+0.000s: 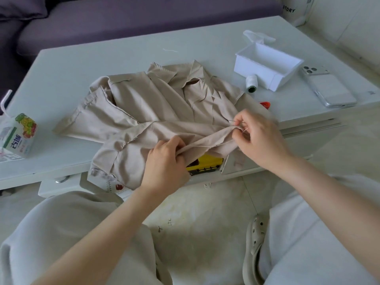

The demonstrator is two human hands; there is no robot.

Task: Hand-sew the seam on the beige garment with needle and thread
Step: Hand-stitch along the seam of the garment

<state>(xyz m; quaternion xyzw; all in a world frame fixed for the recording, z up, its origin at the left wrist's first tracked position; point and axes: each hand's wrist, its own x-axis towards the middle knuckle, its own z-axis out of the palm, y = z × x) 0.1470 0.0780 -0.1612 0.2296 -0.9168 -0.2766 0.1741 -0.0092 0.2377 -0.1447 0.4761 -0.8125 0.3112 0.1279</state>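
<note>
- Legs in pale trousers fill the bottom edge, with a beige clog on the floor on the right side.
- Left hand: fingers curled round a fold of the garment at the near table edge, gripping it.
- Right hand: thumb and forefinger pinch the needle at the top of the same fold, with the needle pointing left.
- Fold is pulled taut between the two hands; a thin thread runs along it.
- Garment is beige and lies crumpled mid-table, with its near part hanging over the front edge.
- Yellow-black object sits under the hanging cloth below the table edge; can't tell what it is.
- White spool lies on its side just beside an open white box, far right of the garment.
- Phone lies face down, right of the box.
- Red item is mostly hidden behind the garment's right edge.
- Drink carton with a straw stands at the table's left end, well apart from the cloth.
- Loose thread scrap lies on the far side of the table.
- Purple sofa is behind the table.
</note>
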